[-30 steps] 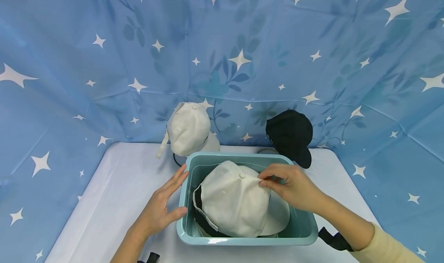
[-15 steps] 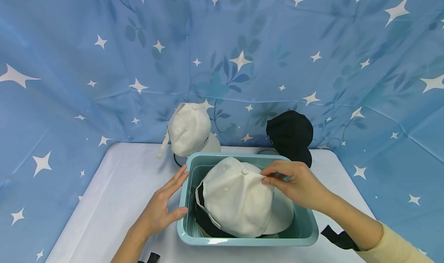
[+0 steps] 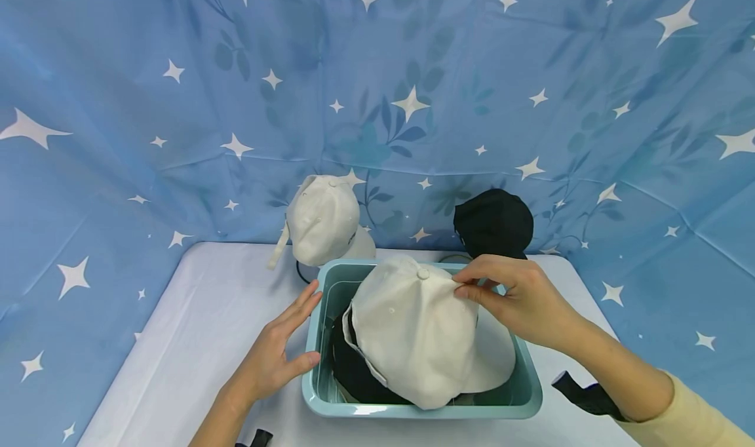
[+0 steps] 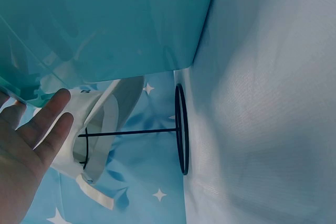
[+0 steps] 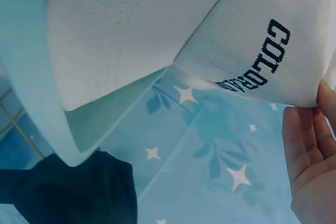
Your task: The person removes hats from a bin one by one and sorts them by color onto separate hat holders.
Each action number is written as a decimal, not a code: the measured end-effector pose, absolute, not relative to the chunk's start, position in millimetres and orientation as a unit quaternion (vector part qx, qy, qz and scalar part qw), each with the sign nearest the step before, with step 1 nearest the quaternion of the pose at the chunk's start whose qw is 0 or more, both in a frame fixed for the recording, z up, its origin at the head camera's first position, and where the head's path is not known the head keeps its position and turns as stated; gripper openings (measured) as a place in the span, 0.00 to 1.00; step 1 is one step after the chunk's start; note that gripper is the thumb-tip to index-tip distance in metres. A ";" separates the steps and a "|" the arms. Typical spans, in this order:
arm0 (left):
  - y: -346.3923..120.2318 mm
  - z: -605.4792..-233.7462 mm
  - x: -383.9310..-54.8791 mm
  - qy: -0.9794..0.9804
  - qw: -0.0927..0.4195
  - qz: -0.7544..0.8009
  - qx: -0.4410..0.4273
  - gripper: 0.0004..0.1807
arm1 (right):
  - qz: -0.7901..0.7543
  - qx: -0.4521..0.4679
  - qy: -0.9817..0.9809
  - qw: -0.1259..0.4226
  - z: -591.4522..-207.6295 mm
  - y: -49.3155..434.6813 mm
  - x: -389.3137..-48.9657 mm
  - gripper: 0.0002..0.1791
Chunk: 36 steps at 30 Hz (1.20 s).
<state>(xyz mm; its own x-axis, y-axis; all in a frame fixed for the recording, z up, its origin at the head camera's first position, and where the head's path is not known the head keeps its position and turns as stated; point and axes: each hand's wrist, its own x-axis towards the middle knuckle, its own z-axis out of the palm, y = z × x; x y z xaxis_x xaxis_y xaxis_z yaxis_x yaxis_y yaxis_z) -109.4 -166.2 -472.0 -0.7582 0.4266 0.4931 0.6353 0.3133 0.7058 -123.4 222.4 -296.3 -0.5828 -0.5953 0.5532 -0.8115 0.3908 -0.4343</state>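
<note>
My right hand (image 3: pixel 525 296) pinches the crown of a white baseball cap (image 3: pixel 419 329) between thumb and fingers. The cap is tilted over the teal plastic bin (image 3: pixel 354 410), its brim toward the right end. Dark lettering shows on the cap's front panel (image 5: pixel 257 56) in the right wrist view. Beneath it in the bin lies a black cap (image 3: pixel 356 368), mostly hidden. My left hand (image 3: pixel 274 345) rests against the bin's left rim with fingers spread; in the left wrist view its straight fingers (image 4: pixel 50 116) lie along the bin wall.
Behind the bin, a white cap (image 3: pixel 324 221) hangs at the left on a black wire stand (image 4: pixel 181 129). A black cap (image 3: pixel 495 224) is at the back right, partly behind my right hand. The table has a white cover (image 3: pixel 194 329), with a blue starry curtain (image 3: pixel 377 73) behind it.
My right hand has lifted the white cap upward and to the right, uncovering more of the black cap beneath. My left hand has stayed at the bin's rim.
</note>
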 end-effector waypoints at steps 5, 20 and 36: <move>-166.8 -472.1 -109.2 -0.803 0.108 -0.485 -0.330 0.46 | 0.335 0.427 -0.824 0.164 -287.5 220.3 -125.3 0.25; -166.3 -473.8 -110.8 -0.800 0.119 -0.481 -0.338 0.44 | 0.322 0.427 -0.820 0.204 -263.4 214.0 -140.3 0.25; -166.1 -473.7 -110.7 -0.801 0.114 -0.482 -0.336 0.44 | 0.312 0.377 -0.842 0.227 -249.5 201.2 -161.5 0.16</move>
